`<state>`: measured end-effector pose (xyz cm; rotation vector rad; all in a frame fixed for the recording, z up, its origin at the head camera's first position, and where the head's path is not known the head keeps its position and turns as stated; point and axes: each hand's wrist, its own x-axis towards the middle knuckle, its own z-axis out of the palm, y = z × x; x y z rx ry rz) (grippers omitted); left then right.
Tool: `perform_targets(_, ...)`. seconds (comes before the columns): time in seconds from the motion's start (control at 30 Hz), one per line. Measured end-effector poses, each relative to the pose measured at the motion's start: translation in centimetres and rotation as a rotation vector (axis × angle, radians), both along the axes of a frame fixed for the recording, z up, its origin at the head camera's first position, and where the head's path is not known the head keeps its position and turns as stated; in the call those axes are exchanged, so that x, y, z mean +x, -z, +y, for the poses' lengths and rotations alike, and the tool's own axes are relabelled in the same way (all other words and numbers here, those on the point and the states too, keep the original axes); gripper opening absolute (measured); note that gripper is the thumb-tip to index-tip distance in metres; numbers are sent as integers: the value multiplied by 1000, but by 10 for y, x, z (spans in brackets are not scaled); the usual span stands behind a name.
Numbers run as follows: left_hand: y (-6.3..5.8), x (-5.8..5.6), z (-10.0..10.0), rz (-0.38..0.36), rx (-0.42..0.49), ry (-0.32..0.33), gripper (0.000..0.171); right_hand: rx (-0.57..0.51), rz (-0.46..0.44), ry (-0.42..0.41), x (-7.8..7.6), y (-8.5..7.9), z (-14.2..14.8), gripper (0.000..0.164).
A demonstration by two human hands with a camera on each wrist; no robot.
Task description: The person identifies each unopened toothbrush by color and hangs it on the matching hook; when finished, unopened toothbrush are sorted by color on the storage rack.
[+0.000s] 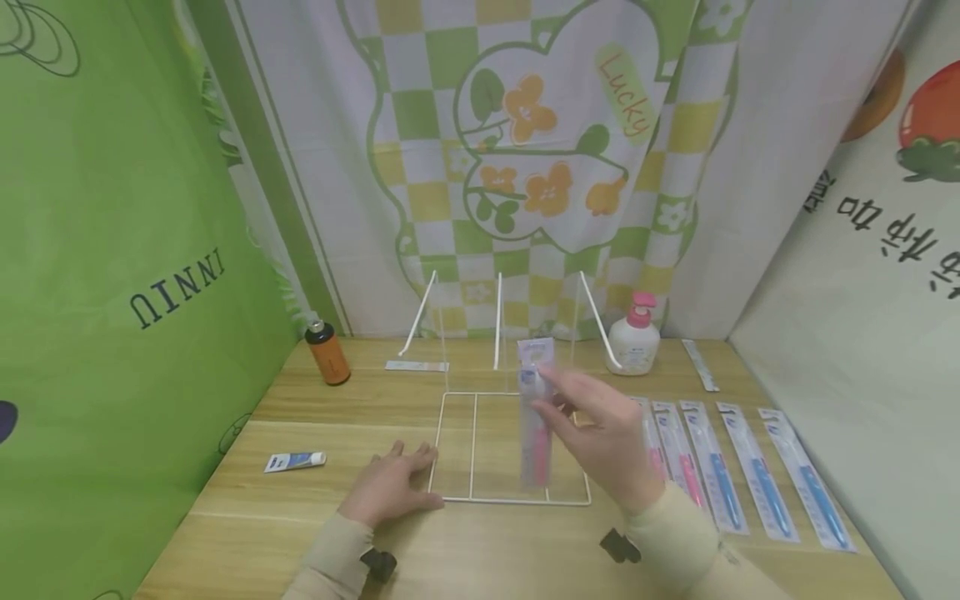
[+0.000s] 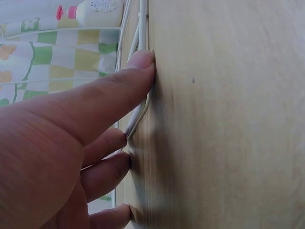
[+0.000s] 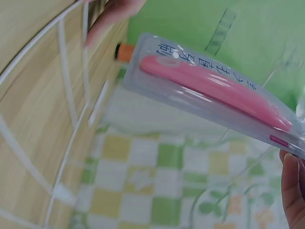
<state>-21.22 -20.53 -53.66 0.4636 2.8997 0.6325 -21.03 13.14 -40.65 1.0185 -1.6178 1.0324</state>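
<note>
A pink toothbrush in a clear blister pack [image 1: 536, 454] hangs upright from my right hand [image 1: 606, 429], which pinches it near the top between thumb and fingers. It is held over the base of a white wire rack [image 1: 517, 502] with three upward-slanting prongs. In the right wrist view, the pink handle shows through the pack [image 3: 214, 90], tilted across the frame. My left hand [image 1: 390, 487] rests at the rack's front left corner. Its thumb [image 2: 140, 59] touches the front wire, while the other fingers lie spread on the table along the left side.
Several packaged toothbrushes [image 1: 761, 475], blue and pink, lie in a row at the right. Behind stand a white pump bottle [image 1: 633, 343] and an orange bottle [image 1: 330, 357]. A small tube [image 1: 295, 461] lies left; flat strips [image 1: 417, 366] lie towards the back.
</note>
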Motion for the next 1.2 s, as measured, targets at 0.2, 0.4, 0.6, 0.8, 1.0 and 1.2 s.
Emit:
perform_targets(0.2,0,-1,0,7,-6,4,90,55,47,-21,19,-13,-24,33)
perform_targets(0.4,5,-3,-1,11,-4,7,91,64,60,-48,10,-6,-34,33)
perform_targets(0.6,6,-2,-1,9,18,7,91,59,33,-17,2,2,-38,34)
perform_targets(0.8,5,-1,0,5,21,3,90,107,-48,34,-13,11,-37,37)
perform_targets(1.0,2,0,1,-4,34,-3,88,107,-129,71,-38,13,-40,48)
perform_targets(1.2,2,0,2,-18,36,-7,88,102,-125,147,-68,14,-43,48)
